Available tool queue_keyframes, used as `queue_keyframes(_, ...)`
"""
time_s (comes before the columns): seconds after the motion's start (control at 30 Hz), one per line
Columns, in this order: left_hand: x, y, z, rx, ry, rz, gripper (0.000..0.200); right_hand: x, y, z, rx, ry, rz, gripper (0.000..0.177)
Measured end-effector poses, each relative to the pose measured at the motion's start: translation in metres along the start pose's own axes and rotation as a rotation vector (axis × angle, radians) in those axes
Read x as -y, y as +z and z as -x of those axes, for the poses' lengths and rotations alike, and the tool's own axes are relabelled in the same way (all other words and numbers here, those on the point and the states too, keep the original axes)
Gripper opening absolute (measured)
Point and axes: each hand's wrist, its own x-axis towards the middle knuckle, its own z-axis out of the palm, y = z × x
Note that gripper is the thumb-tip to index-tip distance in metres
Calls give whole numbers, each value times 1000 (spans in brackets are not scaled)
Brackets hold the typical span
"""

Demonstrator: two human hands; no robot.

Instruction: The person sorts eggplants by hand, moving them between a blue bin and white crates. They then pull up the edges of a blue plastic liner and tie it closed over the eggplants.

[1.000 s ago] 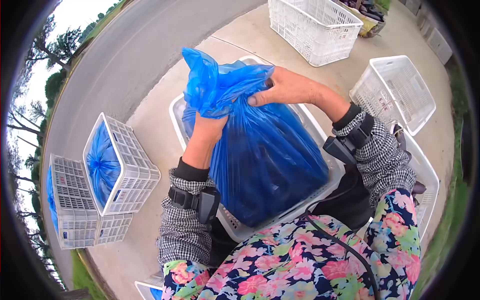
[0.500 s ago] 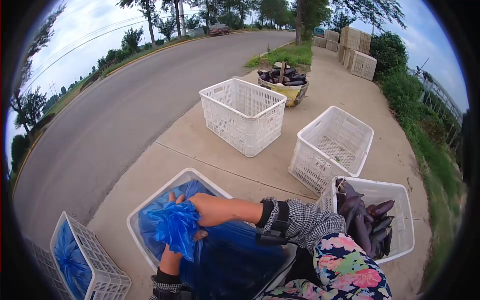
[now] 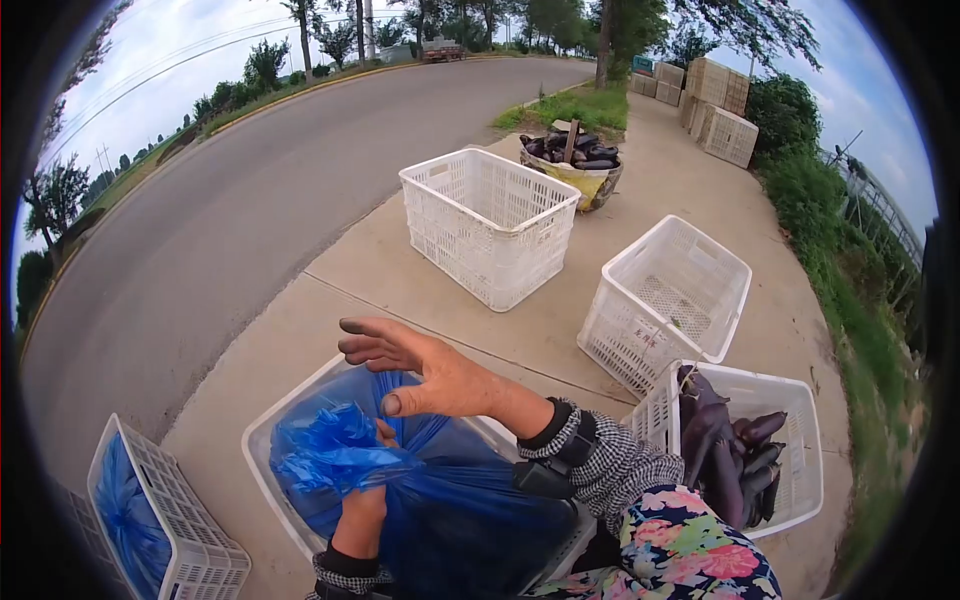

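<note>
A blue plastic bag (image 3: pixel 470 520) fills the white crate (image 3: pixel 262 440) right in front of me, its gathered top bunched up. My left hand (image 3: pixel 368 500) is closed around that bunched top from below; folds of plastic cover most of its fingers. Above the bag, my right hand (image 3: pixel 430 375) is open and holds nothing, with fingers stretched to the left and thumb apart. Close by my right forearm, long dark eggplants (image 3: pixel 725 450) lie in another white crate (image 3: pixel 808 440).
At lower left stands a crate (image 3: pixel 200 540) with a blue bag inside. Two more white crates (image 3: pixel 490 225) (image 3: pixel 665 290) are ahead, and behind them a basket (image 3: pixel 590 185) of eggplants. Stacked crates (image 3: pixel 725 135) stand farther back along the pavement. A road (image 3: pixel 300 190) runs on the left.
My right hand has let go of the bunched bag top and lifted up, fingers opening. My left hand still grips the bag. The view has shifted slightly.
</note>
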Motion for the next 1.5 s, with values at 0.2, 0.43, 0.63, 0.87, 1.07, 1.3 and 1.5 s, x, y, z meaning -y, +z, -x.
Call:
queue_keyframes(0.2,23,-22,13,99,151,-613,27,-86,38,53,416,245,152,108)
queue_keyframes(0.43,-20,2,0,244,172,-1024,33,-171,87,74,481,-59,386,65)
queue_keyframes(0.63,-37,39,-28,790,40,-1079,49,-197,102,96,457,90,420,60)
queue_keyframes(0.87,-70,-5,-11,765,53,-1455,89,-214,104,108,391,257,495,54)
queue_keyframes(1.07,-121,-85,83,133,-295,-1314,97,-230,104,106,313,426,489,50)
queue_keyframes(1.3,-112,-88,139,38,-498,-1093,115,-223,109,91,-21,531,152,34)
queue_keyframes(1.5,-33,-136,115,34,-138,-1410,112,-207,112,94,-84,172,634,25)
